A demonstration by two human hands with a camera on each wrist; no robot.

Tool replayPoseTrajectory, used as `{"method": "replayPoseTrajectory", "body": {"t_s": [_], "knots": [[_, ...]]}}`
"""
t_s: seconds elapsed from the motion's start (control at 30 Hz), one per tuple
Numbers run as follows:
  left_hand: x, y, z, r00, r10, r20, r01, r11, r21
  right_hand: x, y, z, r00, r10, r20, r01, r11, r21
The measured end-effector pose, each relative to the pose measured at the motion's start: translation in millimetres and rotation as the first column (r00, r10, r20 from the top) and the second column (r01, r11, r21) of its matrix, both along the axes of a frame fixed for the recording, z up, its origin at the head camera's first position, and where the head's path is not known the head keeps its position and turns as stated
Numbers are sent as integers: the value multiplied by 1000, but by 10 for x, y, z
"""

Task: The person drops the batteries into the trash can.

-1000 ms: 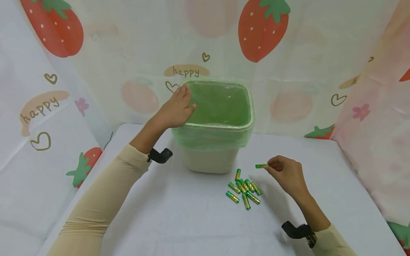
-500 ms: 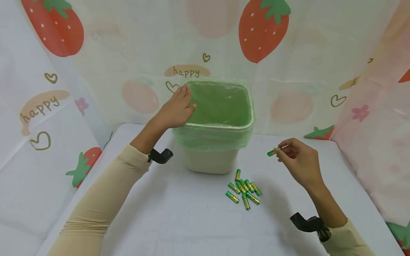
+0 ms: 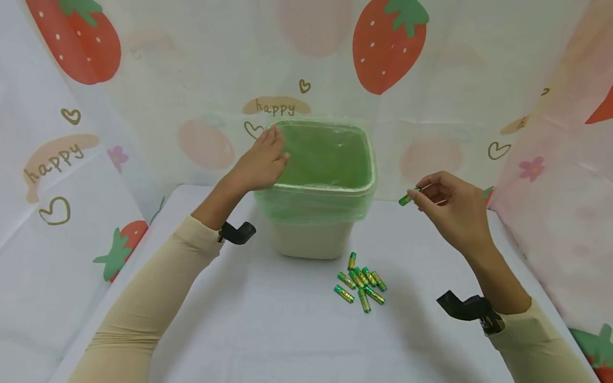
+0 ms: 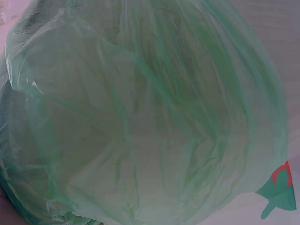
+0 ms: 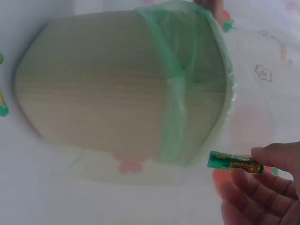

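In the head view, my right hand (image 3: 452, 207) pinches a green-and-gold battery (image 3: 407, 198) between thumb and fingertips, raised to the right of a cream bin (image 3: 311, 239). The right wrist view shows this battery (image 5: 234, 162) held lengthwise, one end pointing at the bin. My left hand (image 3: 261, 162) rests on the bin's left rim, fingers straight toward the back corner and thumb over the opening. A thin green bag (image 3: 313, 207) lines the bin and folds down outside its rim; it fills most of the left wrist view.
Several similar batteries (image 3: 361, 282) lie in a loose cluster on the white tabletop (image 3: 268, 324), in front of the bin's right side. A patterned cloth (image 3: 431, 80) with strawberries hangs close behind the bin, and more cloth stands at both sides.
My right hand has risen and moved right with the battery, whose free end now tips downward. The left hand stays at the rim, and the cluster on the table has not moved.
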State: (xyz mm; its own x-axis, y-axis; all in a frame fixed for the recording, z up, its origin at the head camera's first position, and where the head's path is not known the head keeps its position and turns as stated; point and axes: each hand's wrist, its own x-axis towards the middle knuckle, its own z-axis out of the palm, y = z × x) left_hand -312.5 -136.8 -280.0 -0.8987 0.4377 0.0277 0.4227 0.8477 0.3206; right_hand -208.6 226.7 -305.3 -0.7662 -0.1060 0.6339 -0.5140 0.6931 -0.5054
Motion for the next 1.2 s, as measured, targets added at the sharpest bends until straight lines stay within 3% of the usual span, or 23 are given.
{"method": "replayPoseTrajectory", "body": {"t_s": [0.23,0.47,0.83,1.2], "knots": [[12,-9,1,1000,19,11,-19,1000,12,-154,-217,310,997,52,-59,-53,998,-20],[-2,-11,15,1000,29,-5,-29,999,38,-305,-490,546,992,117,-55,-119,992,-38],[-5,-11,-50,1000,16,2,-16,999,27,-564,-790,501,981,193,4,-193,981,34],[52,-20,4,1000,16,10,-16,1000,20,-807,-1063,504,970,206,133,-221,969,112]]}}
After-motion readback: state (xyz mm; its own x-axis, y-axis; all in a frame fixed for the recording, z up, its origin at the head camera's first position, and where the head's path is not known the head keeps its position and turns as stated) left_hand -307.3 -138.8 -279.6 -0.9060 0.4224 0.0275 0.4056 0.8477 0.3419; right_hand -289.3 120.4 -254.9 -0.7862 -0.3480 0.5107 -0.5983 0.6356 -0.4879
